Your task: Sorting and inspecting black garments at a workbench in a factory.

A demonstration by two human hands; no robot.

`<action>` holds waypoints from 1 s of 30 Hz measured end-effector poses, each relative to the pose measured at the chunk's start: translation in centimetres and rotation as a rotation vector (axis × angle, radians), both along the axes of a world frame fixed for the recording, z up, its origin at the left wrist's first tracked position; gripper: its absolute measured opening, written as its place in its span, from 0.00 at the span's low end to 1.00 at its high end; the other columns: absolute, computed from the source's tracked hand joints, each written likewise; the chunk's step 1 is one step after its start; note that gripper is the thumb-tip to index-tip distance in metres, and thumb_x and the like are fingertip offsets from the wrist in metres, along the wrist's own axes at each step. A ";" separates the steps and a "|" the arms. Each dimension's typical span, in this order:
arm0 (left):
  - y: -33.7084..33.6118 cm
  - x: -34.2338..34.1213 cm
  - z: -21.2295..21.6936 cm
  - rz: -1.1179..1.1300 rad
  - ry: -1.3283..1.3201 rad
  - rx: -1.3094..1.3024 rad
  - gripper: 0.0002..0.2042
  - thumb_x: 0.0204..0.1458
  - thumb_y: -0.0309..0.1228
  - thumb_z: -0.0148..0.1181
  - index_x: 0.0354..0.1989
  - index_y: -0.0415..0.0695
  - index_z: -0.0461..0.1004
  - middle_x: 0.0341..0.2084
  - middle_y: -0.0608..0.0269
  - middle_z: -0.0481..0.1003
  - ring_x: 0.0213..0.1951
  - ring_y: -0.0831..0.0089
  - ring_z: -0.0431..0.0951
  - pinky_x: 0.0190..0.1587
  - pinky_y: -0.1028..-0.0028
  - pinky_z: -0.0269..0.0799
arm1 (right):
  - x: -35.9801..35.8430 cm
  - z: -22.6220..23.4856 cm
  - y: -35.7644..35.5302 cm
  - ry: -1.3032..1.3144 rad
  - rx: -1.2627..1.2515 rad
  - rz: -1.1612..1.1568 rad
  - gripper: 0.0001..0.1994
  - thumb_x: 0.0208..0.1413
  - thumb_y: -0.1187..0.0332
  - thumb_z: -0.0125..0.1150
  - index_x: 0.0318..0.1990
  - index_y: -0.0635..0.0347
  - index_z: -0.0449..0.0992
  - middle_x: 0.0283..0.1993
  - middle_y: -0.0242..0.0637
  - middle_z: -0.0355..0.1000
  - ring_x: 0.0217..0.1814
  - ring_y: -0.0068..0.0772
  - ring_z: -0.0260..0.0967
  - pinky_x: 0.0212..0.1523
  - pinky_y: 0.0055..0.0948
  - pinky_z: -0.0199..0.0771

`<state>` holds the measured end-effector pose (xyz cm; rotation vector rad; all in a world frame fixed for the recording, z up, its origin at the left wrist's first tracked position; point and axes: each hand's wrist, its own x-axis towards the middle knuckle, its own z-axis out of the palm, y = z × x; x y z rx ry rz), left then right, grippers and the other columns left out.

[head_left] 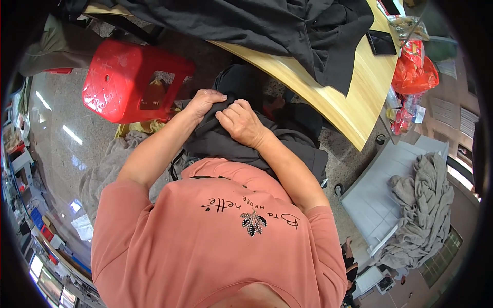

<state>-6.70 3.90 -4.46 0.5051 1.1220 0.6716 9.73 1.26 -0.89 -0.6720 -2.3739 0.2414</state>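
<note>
You've got both hands bunched at centre frame, left hand (204, 100) and right hand (240, 123) each with a grip clamped on the dark grey fabric garment (233, 141) draped over your lap, below the pale wooden tabletop (359, 97), pinching its edge taut.

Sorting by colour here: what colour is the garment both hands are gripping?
Dark charcoal grey, plain; the garment shows best in the head view.
</note>
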 end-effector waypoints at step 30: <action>2.3 -0.1 14.9 -0.446 0.457 1.039 0.04 0.44 0.23 0.56 0.26 0.38 0.68 0.16 0.56 0.68 0.19 0.68 0.67 0.25 0.72 0.64 | 1.0 10.0 -0.6 0.282 -0.406 0.016 0.13 0.31 0.81 0.58 0.30 0.61 0.70 0.23 0.35 0.64 0.24 0.38 0.61 0.34 0.34 0.59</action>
